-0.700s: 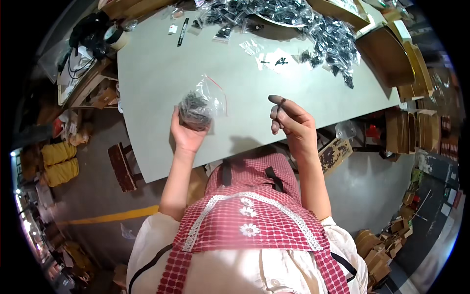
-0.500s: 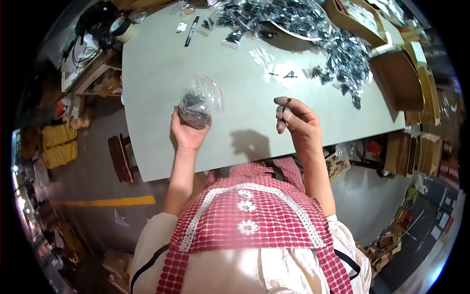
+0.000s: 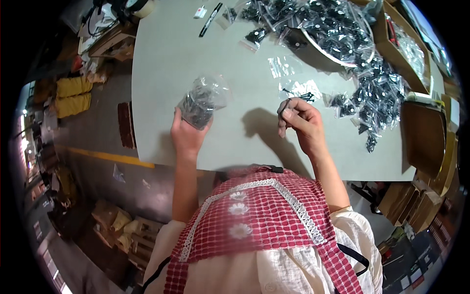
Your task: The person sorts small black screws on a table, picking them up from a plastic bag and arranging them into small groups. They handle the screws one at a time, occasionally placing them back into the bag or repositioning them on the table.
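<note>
My left hand is closed around the lower part of a clear zip bag filled with small dark pieces, held over the left half of the table. To its right, my right hand has thumb and fingertips pinched together. Whatever is between those fingertips is too small and hidden to make out. Just beyond the fingertips lie several black screw-like pieces on a flat clear bag. Another flat clear bag lies farther back on the table.
A large heap of small clear bags with black parts covers the far right, partly in a white-rimmed tray. Cardboard boxes stand at the right edge. A black marker and a small white tag lie at the back left.
The view has shifted, with more of the table's right side showing. My right hand now is closer to the loose black pieces. The small dark piece at its fingertips no longer shows clearly.
</note>
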`<state>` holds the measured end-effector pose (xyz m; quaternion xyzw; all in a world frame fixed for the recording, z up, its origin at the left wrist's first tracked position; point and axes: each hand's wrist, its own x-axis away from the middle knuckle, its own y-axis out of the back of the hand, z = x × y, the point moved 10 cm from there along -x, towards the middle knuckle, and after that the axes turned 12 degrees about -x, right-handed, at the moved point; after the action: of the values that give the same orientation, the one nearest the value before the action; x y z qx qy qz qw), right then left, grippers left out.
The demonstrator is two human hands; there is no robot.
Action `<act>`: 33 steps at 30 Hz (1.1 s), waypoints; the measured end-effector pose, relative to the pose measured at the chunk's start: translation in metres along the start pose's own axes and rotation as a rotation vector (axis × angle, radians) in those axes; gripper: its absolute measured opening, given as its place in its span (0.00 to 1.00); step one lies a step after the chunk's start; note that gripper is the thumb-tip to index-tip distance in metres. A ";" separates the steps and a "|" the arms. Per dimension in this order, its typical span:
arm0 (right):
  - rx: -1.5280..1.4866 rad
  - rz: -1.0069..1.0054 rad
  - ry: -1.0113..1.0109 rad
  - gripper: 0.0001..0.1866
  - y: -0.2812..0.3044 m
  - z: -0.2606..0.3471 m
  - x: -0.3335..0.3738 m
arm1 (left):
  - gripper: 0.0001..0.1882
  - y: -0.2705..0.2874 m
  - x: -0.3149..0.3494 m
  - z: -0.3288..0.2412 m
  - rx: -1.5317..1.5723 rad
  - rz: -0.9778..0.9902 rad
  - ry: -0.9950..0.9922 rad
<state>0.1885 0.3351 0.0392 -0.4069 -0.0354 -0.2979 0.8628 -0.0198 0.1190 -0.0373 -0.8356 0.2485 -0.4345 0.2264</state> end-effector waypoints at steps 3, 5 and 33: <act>0.068 -0.050 0.008 0.06 0.012 -0.005 -0.004 | 0.24 -0.005 0.001 -0.002 -0.126 -0.059 -0.009; 0.517 -0.077 0.084 0.08 0.025 -0.005 -0.005 | 0.25 -0.004 0.000 -0.006 -0.256 -0.111 -0.006; 1.362 -0.379 0.502 0.15 0.058 -0.046 0.085 | 0.21 -0.086 0.029 0.061 -1.959 0.146 -1.037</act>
<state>0.2814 0.2897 -0.0054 0.3103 -0.0835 -0.4375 0.8399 0.0648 0.1781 -0.0006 -0.7171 0.4081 0.3663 -0.4301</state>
